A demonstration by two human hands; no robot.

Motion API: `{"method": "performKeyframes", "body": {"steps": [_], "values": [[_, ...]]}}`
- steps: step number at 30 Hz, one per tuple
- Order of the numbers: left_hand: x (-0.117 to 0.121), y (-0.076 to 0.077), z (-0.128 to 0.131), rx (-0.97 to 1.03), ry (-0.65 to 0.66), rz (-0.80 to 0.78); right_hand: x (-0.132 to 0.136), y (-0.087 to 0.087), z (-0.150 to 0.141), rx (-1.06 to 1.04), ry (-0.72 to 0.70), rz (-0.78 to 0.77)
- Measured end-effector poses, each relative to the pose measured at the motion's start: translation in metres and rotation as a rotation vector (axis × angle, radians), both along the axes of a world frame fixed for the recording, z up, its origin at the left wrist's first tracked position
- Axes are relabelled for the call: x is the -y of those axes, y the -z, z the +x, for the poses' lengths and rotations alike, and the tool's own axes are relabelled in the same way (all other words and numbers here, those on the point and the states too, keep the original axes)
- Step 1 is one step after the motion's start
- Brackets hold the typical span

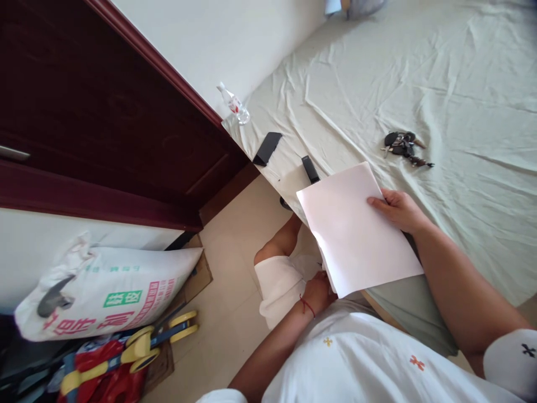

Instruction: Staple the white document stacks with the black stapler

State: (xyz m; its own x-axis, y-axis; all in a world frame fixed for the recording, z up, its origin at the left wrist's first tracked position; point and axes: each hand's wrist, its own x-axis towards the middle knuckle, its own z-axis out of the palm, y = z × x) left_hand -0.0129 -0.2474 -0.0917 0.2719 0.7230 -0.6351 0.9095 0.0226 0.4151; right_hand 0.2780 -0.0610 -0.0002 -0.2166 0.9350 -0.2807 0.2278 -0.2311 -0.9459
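- One stack of white paper (356, 232) straddles the bed's (482, 95) edge.
- Right hand (400, 210): fingers grasp its right edge.
- Left hand (318, 292): at lower-left edge, grip indeterminable.
- Creased cloth (348, 137) separates paper from keys (403, 146).
- Sack (126, 274): red, green characters.
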Motion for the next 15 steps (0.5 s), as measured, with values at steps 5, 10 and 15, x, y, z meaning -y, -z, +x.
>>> {"method": "performKeyframes", "body": {"steps": [5,10,15], "values": [[-0.010,-0.010,0.009,-0.091,0.153,-0.038,0.001,-0.002,-0.002,-0.041,0.005,-0.019],[-0.016,-0.011,0.014,-0.103,0.142,-0.003,0.000,0.001,-0.001,-0.045,0.003,-0.011],[-0.010,-0.008,0.014,-0.130,-0.027,0.058,0.001,0.000,-0.001,-0.067,0.006,-0.011]]}}
